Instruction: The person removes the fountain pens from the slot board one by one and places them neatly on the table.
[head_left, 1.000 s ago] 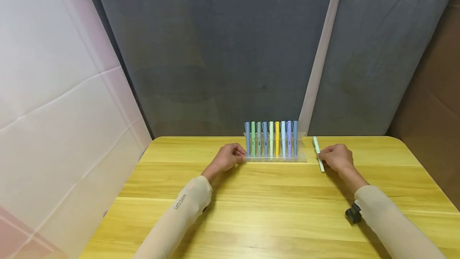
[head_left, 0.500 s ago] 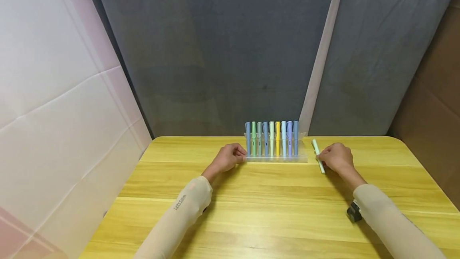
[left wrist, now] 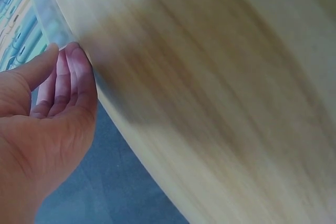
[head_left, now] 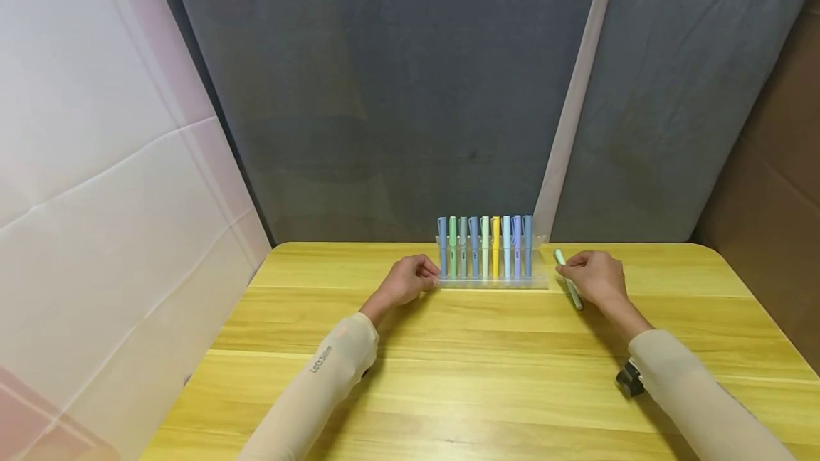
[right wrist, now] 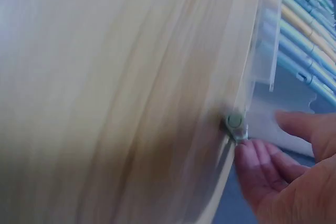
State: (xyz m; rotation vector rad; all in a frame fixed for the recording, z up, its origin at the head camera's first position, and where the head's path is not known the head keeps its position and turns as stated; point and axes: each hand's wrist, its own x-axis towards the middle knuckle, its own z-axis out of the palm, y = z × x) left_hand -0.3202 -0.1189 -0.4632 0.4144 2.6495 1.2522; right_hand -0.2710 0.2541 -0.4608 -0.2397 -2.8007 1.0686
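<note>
A clear rack point(head_left: 492, 282) at the table's far edge holds several upright pastel pens point(head_left: 484, 246), also seen in the right wrist view point(right wrist: 302, 22). My left hand point(head_left: 406, 280) rests at the rack's left end, its curled fingers point(left wrist: 65, 77) touching the clear base point(left wrist: 46, 11). My right hand point(head_left: 592, 277) pinches a pale green pen point(head_left: 567, 280) just right of the rack, tilted, its lower end near the tabletop. In the right wrist view the pen's end point(right wrist: 234, 121) points at the camera beside my fingers point(right wrist: 262, 161).
The yellow wooden table point(head_left: 461, 375) stretches toward me. Grey padded panels point(head_left: 397, 91) stand behind it, a white sheet point(head_left: 96, 162) on the left and brown board point(head_left: 775, 162) on the right. A small black device point(head_left: 629, 380) sits at my right wrist.
My right hand has taken up the pale green pen and shifted it slightly left toward the rack, tilting it. The left hand has stayed at the rack's left end.
</note>
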